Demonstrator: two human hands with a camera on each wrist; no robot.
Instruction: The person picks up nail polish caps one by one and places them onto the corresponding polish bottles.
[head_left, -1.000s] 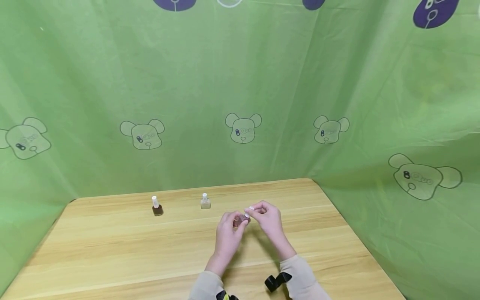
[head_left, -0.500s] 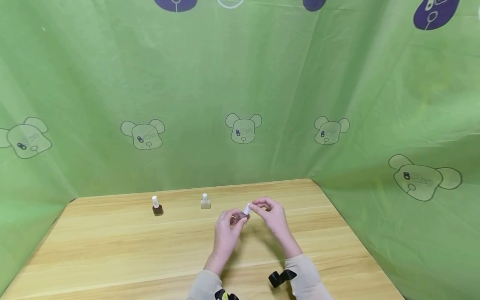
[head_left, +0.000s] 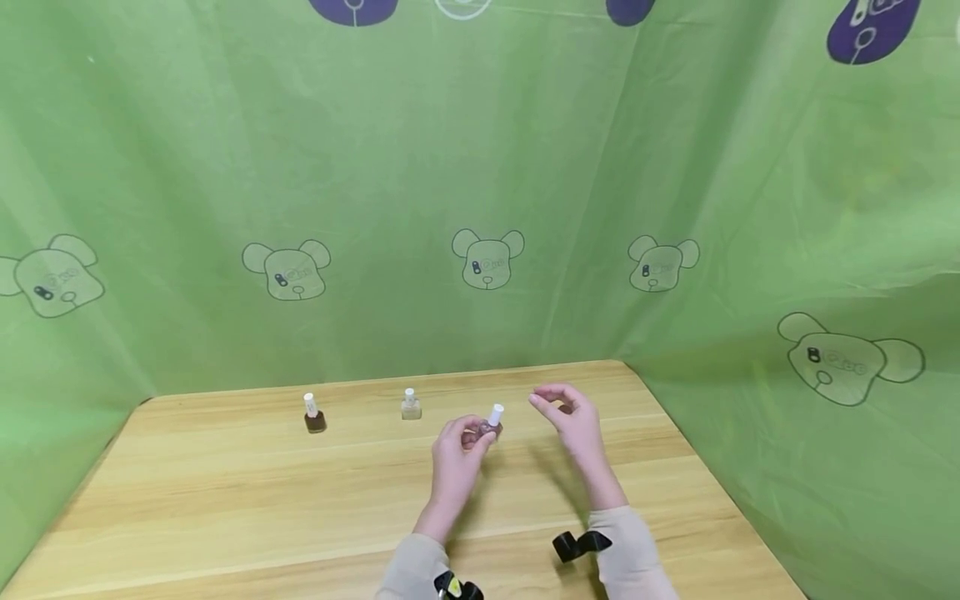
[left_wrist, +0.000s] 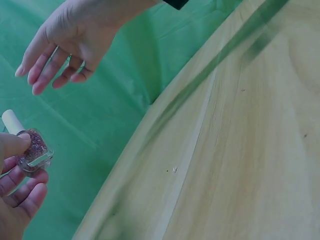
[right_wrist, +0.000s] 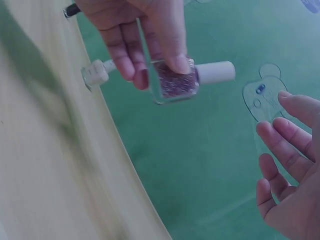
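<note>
My left hand [head_left: 454,462] pinches a small glass bottle of glittery purple-pink nail polish [right_wrist: 177,82] between thumb and fingers, above the table. Its white cap [right_wrist: 216,72] sits on the neck and points away from the hand. To the right, apart from the bottle, my right hand [head_left: 576,425] hovers with loosely bent fingers and nothing between them. In the right wrist view the fingers [right_wrist: 287,157] of that hand are spread apart.
Toward the back of the wooden table [head_left: 262,500] stand a dark nail polish bottle [head_left: 315,421] and a clear one [head_left: 410,408], both white-capped. A green curtain [head_left: 375,167] with bear drawings surrounds the table at the back and sides.
My right hand, which was at the white cap, has let go and moved away to the right. The cap is on the bottle, which my left hand still holds in nearly the same place.
</note>
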